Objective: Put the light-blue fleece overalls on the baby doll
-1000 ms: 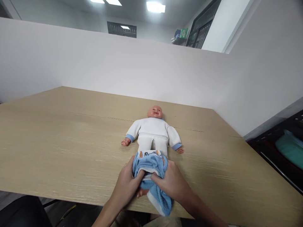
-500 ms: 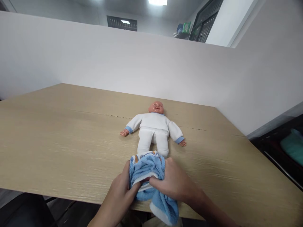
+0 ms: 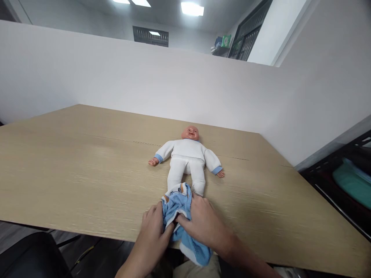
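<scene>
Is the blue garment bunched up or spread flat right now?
Bunched: the blue garment is gathered in folds between the left hand and the right hand, one white-edged end loose.

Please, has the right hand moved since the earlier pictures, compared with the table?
Yes. The right hand has shifted slightly leftward, further from the far right corner of the table.
</scene>
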Tool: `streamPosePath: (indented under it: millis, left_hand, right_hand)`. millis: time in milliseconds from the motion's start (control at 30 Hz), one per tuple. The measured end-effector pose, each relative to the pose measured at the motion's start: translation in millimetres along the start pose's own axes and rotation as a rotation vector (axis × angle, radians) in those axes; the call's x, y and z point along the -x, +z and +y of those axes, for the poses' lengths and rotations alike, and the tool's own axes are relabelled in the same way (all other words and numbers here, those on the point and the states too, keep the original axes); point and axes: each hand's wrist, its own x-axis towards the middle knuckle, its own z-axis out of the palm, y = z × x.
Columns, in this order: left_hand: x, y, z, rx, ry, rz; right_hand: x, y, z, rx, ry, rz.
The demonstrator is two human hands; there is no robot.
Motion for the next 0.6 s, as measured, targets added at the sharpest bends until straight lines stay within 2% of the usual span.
streamPosePath:
  millis: [167, 267, 467, 600]
  left_hand:
    - [-1.8, 8.5, -5.8, 0.363, 0.019, 0.054]
    - [-10.0, 7.5, -6.9, 0.49, 0.069, 0.11]
    - [-37.8, -4.9, -10.4, 0.455, 0.198, 0.175]
    - [-58.2, -14.5, -16.3, 0.439, 0.261, 0.172]
  right_hand:
    - [1.0, -4.1, 13.9, -0.25, -0.013, 0.003]
    - [-3.9, -6.9, 24.2, -0.357, -0.018, 0.007]
    - [-25.3, -12.7, 34.0, -0.427, -0.068, 0.122]
    - [-38.3, -16.1, 42.8, -0.419, -0.114, 0.118]
